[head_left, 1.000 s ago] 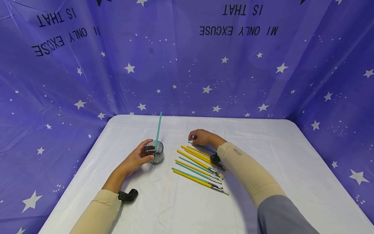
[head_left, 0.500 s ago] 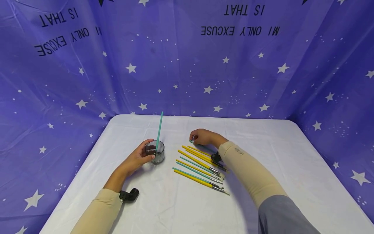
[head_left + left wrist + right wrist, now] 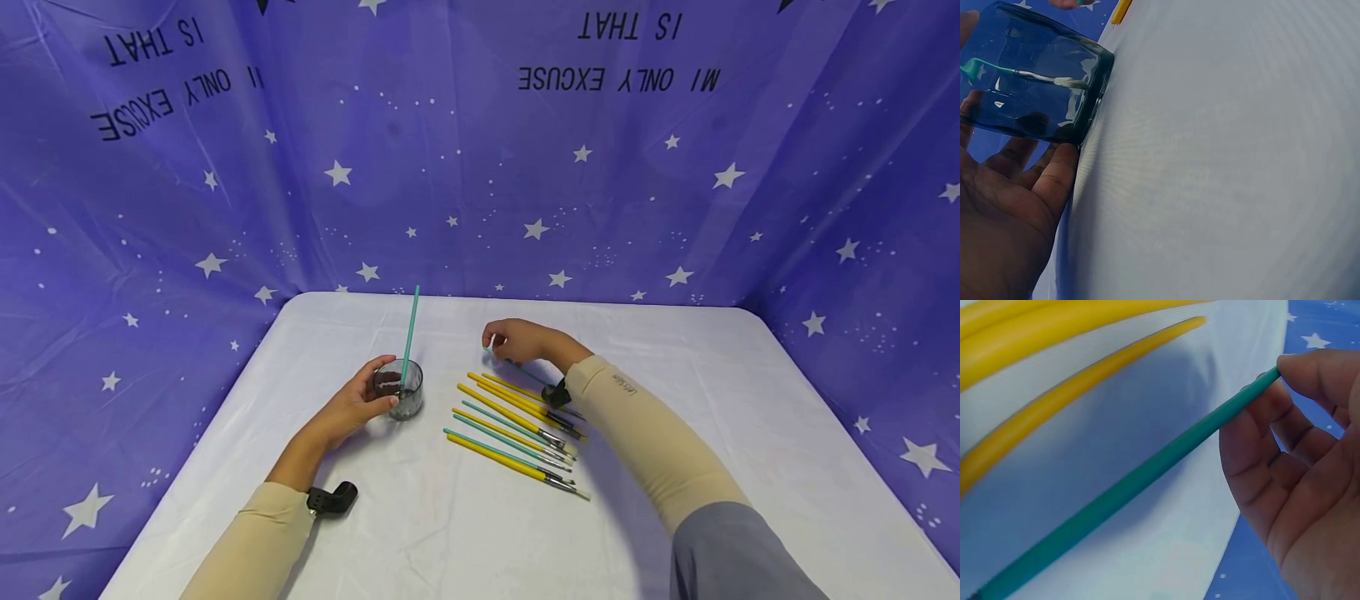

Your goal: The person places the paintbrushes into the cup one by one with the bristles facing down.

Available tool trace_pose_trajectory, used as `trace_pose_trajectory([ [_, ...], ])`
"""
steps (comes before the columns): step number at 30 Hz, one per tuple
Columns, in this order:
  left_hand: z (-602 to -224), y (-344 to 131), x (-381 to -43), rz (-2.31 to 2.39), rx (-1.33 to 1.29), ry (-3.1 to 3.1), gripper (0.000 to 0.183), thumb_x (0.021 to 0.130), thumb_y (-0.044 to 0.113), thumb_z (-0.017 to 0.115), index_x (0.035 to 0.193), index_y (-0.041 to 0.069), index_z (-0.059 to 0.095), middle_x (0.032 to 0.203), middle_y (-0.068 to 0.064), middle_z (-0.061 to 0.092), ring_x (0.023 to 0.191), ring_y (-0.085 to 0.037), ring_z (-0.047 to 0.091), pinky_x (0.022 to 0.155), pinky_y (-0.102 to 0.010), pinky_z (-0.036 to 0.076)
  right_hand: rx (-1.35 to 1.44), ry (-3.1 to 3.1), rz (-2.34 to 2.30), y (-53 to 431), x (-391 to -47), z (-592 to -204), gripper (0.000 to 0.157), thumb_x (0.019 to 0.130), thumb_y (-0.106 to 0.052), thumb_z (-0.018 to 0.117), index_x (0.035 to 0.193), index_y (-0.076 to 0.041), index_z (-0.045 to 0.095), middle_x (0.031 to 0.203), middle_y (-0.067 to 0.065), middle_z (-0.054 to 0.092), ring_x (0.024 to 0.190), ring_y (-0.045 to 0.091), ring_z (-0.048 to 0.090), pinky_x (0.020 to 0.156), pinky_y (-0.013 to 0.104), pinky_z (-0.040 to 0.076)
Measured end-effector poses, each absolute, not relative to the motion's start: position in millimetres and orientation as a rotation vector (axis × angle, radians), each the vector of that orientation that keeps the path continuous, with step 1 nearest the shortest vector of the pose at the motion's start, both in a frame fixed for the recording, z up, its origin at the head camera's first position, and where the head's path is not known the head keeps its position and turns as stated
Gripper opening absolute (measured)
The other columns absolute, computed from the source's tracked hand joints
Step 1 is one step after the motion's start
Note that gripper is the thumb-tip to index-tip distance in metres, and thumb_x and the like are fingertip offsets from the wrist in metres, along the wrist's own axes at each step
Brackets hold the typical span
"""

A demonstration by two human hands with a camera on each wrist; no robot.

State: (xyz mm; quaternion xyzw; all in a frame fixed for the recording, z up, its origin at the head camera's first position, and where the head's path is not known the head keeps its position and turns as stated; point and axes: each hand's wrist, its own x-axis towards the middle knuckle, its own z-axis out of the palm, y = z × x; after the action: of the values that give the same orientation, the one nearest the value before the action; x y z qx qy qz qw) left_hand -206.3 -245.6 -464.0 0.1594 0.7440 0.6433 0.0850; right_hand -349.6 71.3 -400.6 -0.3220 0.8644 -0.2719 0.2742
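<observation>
My left hand [image 3: 347, 413] holds a clear dark-tinted glass [image 3: 409, 405] upright on the white table, fingers and thumb around its side. One teal paintbrush [image 3: 409, 337] leans inside it, bristles down; in the left wrist view its pale bristles [image 3: 1067, 82] sit near the glass bottom. Over the far end of a spread of brushes, my right hand [image 3: 522, 341] pinches another teal paintbrush [image 3: 1132, 478] by its handle end, between thumb and fingertips. The handle slants above the cloth in the right wrist view, and its bristle end is out of that frame.
Several yellow [image 3: 495, 457] and teal paintbrushes [image 3: 480, 427] lie side by side, bristles toward the right. A white cloth [image 3: 420, 533] covers the table. Purple star-printed sheets [image 3: 480, 167] hang behind and at both sides.
My right hand has lifted slightly away from the table, raising the handle end of the teal paintbrush. The left hand and the glass stay where they were.
</observation>
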Motion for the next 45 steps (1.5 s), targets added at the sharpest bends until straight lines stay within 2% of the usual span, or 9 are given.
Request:
trace_pose_trajectory([
  [8, -463.9, -245.8, -206.1, 1.922, 0.464, 2.212, 0.074, 0.093, -0.002, 0.063, 0.154, 0.001, 0.020, 0.141, -0.034, 0.040, 0.127, -0.046, 0.044, 0.092, -0.021, 0.045, -0.881, 2.302, -0.838, 71.8, -344.9, -384.3, 0.025, 0.101, -0.007, 0.048, 0.124, -0.001, 0.054, 0.102, 0.019, 0.058, 0.066, 0.019, 0.049, 0.063, 0.035, 0.046],
  [16, -465.8, -246.2, -206.5, 1.921, 0.468, 2.218, 0.074, 0.093, -0.001, 0.063, 0.154, 0.001, 0.021, 0.141, -0.034, 0.040, 0.127, -0.046, 0.044, 0.092, -0.020, 0.045, -0.847, 2.252, -1.023, 71.3, -345.4, -379.5, 0.016, 0.103, -0.012, 0.049, 0.118, -0.012, 0.055, 0.098, 0.015, 0.056, 0.072, 0.023, 0.053, 0.078, 0.049, 0.052],
  [20, -466.7, -245.5, -206.3, 1.927, 0.470, 2.207, 0.074, 0.094, -0.002, 0.063, 0.154, 0.001, 0.021, 0.141, -0.035, 0.039, 0.128, -0.047, 0.044, 0.092, -0.021, 0.045, -0.813, 2.209, -1.136, 70.9, -343.3, -378.7, 0.017, 0.102, -0.012, 0.050, 0.119, -0.011, 0.053, 0.097, 0.014, 0.053, 0.078, 0.027, 0.053, 0.084, 0.059, 0.048],
  [24, -466.6, -244.8, -206.0, 1.934, 0.475, 2.198, 0.074, 0.093, -0.003, 0.063, 0.154, 0.001, 0.020, 0.142, -0.035, 0.039, 0.129, -0.048, 0.043, 0.092, -0.021, 0.045, -0.774, 2.180, -1.230, 71.1, -340.7, -378.1, 0.018, 0.102, -0.011, 0.050, 0.120, -0.010, 0.052, 0.099, 0.012, 0.053, 0.083, 0.028, 0.052, 0.086, 0.063, 0.045],
  [34, -464.3, -245.0, -207.2, 1.929, 0.465, 2.204, 0.074, 0.093, -0.002, 0.063, 0.154, 0.001, 0.020, 0.142, -0.034, 0.040, 0.130, -0.049, 0.042, 0.092, -0.021, 0.045, -0.736, 2.114, -1.465, 62.0, -335.7, -377.5, 0.014, 0.103, -0.012, 0.051, 0.117, -0.008, 0.050, 0.102, 0.014, 0.052, 0.084, 0.026, 0.056, 0.086, 0.062, 0.047],
  [38, -463.5, -244.7, -207.4, 1.927, 0.465, 2.209, 0.074, 0.093, -0.001, 0.063, 0.154, 0.001, 0.021, 0.142, -0.034, 0.040, 0.129, -0.048, 0.043, 0.092, -0.021, 0.045, -0.702, 2.103, -1.556, 55.9, -335.6, -379.5, 0.014, 0.103, -0.010, 0.052, 0.117, -0.009, 0.050, 0.101, 0.011, 0.051, 0.083, 0.025, 0.055, 0.086, 0.062, 0.046],
  [40, -463.4, -244.4, -207.3, 1.926, 0.465, 2.209, 0.074, 0.094, -0.001, 0.063, 0.154, 0.002, 0.020, 0.142, -0.034, 0.040, 0.129, -0.048, 0.043, 0.092, -0.021, 0.045, -0.685, 2.095, -1.614, 52.9, -336.1, -381.5, 0.015, 0.102, -0.008, 0.052, 0.117, -0.008, 0.050, 0.103, 0.014, 0.051, 0.082, 0.024, 0.055, 0.085, 0.062, 0.047],
  [45, -464.2, -244.3, -207.3, 1.929, 0.467, 2.216, 0.074, 0.093, -0.003, 0.062, 0.154, 0.001, 0.021, 0.142, -0.034, 0.040, 0.129, -0.048, 0.043, 0.092, -0.021, 0.045, -0.652, 2.086, -1.775, 42.6, -333.1, -380.7, 0.018, 0.101, -0.003, 0.052, 0.119, -0.004, 0.049, 0.101, 0.014, 0.052, 0.081, 0.021, 0.056, 0.073, 0.046, 0.054],
])
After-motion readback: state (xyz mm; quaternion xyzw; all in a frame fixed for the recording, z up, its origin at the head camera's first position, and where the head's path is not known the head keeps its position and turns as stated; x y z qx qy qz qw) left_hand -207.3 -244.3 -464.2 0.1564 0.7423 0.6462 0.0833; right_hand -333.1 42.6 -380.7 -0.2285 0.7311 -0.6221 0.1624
